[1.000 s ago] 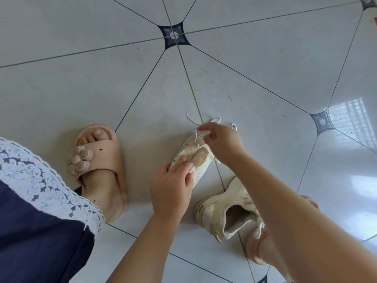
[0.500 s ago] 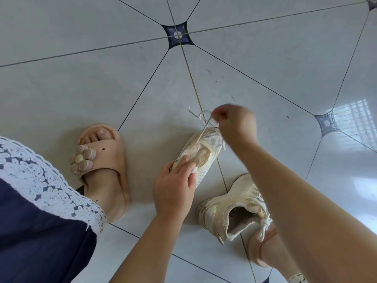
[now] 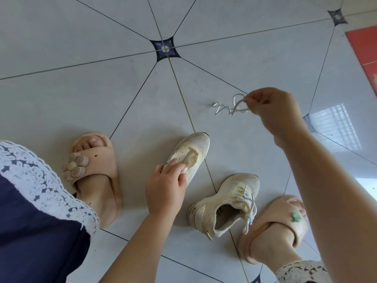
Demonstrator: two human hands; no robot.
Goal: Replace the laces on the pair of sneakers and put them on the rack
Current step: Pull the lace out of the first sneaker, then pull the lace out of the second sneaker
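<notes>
Two small cream sneakers lie on the grey tiled floor. My left hand [image 3: 165, 186] grips the back part of the unlaced sneaker [image 3: 192, 153], whose toe points away from me. My right hand [image 3: 271, 108] is raised to the right of it and pinches a curly white lace [image 3: 230, 106] that hangs free of the shoe. The second sneaker [image 3: 224, 203] rests on the floor nearer to me, with its own white lace [image 3: 250, 211] threaded and knotted.
My feet in pink slippers stand on either side: the left slipper [image 3: 93, 172] with a flower ornament, the right slipper [image 3: 283, 219] close beside the laced sneaker. A red mat edge [image 3: 365, 50] shows at the upper right. No rack is in view.
My right hand pulled the lace out of the held sneaker and lifted it up and to the right. My left hand stayed on the shoe.
</notes>
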